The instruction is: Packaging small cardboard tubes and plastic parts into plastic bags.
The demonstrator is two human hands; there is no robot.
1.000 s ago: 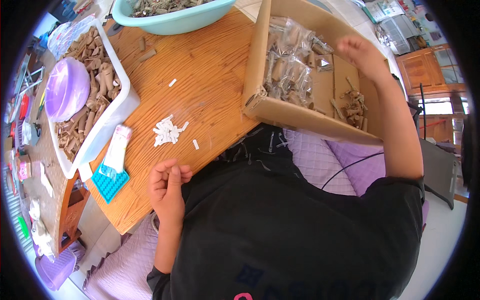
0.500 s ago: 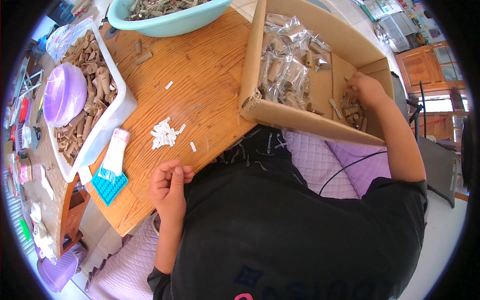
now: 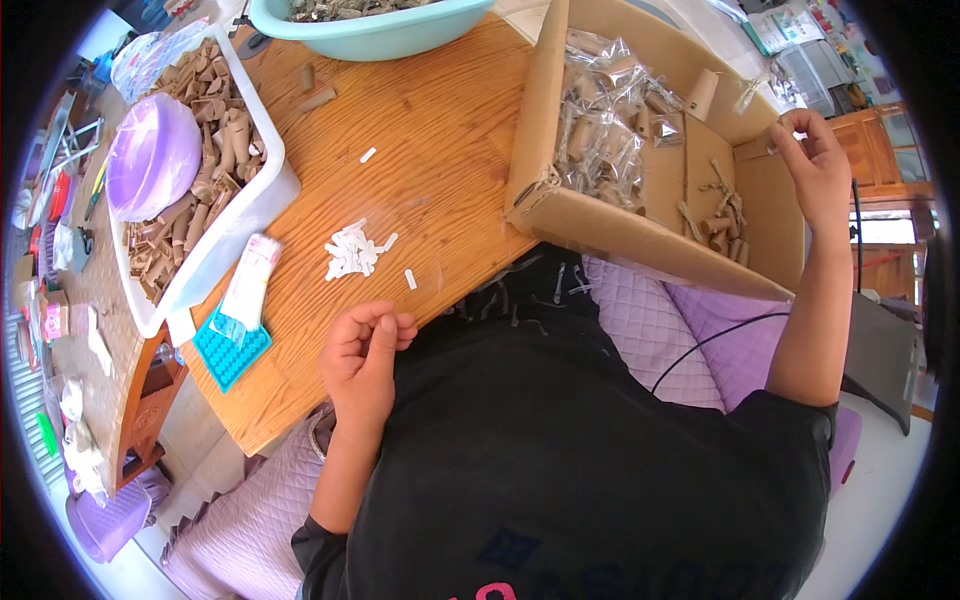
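Note:
My right hand [image 3: 815, 160] is raised at the right rim of a cardboard box [image 3: 650, 250], fingertips pinched together; what they hold, if anything, is too small to make out. Inside the box, brown tube-like pieces in clear bags [image 3: 605, 140] fill the left side. Loose brown tubes [image 3: 722, 235] and a knotted tan cord [image 3: 720, 185] lie in the right part. One brown tube [image 3: 703, 92] shows by the far wall; whether it rests or is moving I cannot tell. My left hand [image 3: 365, 350] is at the table's near edge, fingers curled and thumb against them, nothing visible inside.
On the wooden table [image 3: 440, 130] lie small white strips [image 3: 355, 250], a teal textured mat [image 3: 230, 345] and a white packet [image 3: 250, 280]. A white bin [image 3: 285, 190] of brown pieces, with a purple bowl [image 3: 155, 155], stands left. A pale-blue basin [image 3: 380, 40] sits at the back.
My right hand has lifted out of the box's right part up to its rim. A brown tube now shows by the far wall. My left hand keeps its curled pose.

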